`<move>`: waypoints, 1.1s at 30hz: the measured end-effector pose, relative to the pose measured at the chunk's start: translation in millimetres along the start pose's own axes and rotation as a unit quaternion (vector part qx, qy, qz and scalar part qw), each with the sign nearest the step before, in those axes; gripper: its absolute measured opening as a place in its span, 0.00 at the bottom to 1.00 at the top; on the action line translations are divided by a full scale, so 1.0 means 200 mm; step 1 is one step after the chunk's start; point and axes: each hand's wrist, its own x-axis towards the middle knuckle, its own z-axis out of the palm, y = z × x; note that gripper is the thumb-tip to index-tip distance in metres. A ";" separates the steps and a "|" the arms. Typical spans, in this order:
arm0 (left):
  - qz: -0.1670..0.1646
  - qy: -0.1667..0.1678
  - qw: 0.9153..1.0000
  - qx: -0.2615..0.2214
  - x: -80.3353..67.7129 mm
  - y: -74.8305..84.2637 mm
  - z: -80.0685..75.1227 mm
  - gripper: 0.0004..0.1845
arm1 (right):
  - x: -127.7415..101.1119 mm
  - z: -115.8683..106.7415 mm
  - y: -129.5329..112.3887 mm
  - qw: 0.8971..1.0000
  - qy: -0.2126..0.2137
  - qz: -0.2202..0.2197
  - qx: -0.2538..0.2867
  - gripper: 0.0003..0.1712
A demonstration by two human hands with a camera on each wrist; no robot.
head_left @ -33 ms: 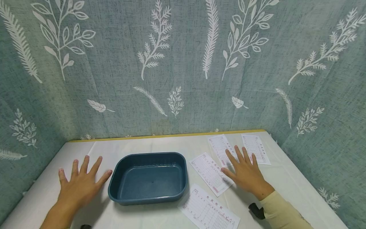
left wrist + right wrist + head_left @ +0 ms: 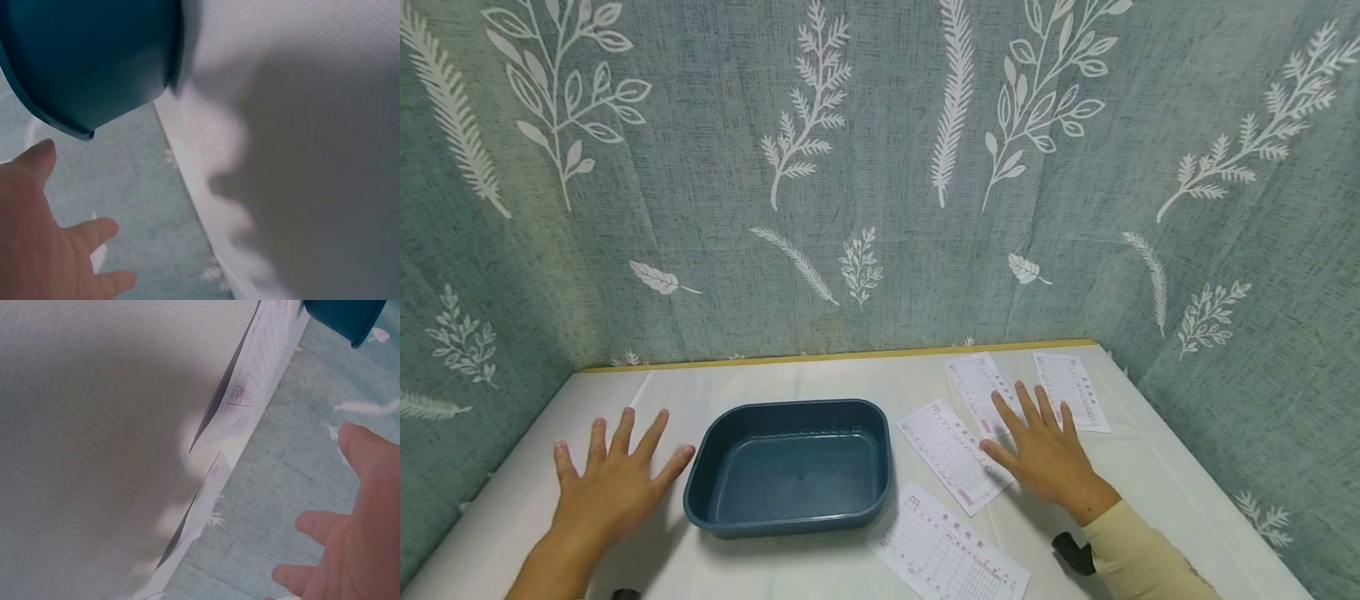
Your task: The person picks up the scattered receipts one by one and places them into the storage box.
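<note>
A dark teal plastic tub [image 2: 797, 521] stands on the white table, its inside bare. My left hand [image 2: 606, 492] is held just left of it, fingers spread and thumb tip close to the rim. In the left wrist view that hand [image 2: 37, 231] hangs above the tabletop, casting a shadow. Over the paper slips on the right, my right hand [image 2: 1048, 454] hovers with spread fingers, holding nothing. Beneath its thumb lies one printed slip [image 2: 951, 450]; another slip [image 2: 977, 379] is partly hidden behind its fingers.
A third slip [image 2: 1071, 392] lies at the far right, and a larger-looking one [image 2: 951, 550] near the front beside the tub. Leaf-patterned grey-green cloth [image 2: 880, 167] hangs behind and at both sides of the table. A yellow strip [image 2: 842, 356] runs along the back edge.
</note>
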 end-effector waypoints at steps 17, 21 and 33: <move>0.018 0.028 0.997 -0.074 0.00 0.04 -0.02 0.40 | 0.03 -0.03 -0.05 0.995 0.042 -0.028 0.090 0.33; 0.028 0.025 0.984 -0.176 0.00 0.07 0.01 0.32 | 0.05 -0.05 -0.09 0.984 0.060 -0.038 0.165 0.19; 0.004 -0.117 0.942 -0.316 0.03 0.09 0.10 0.37 | 0.04 0.01 -0.09 0.977 -0.040 0.037 0.206 0.17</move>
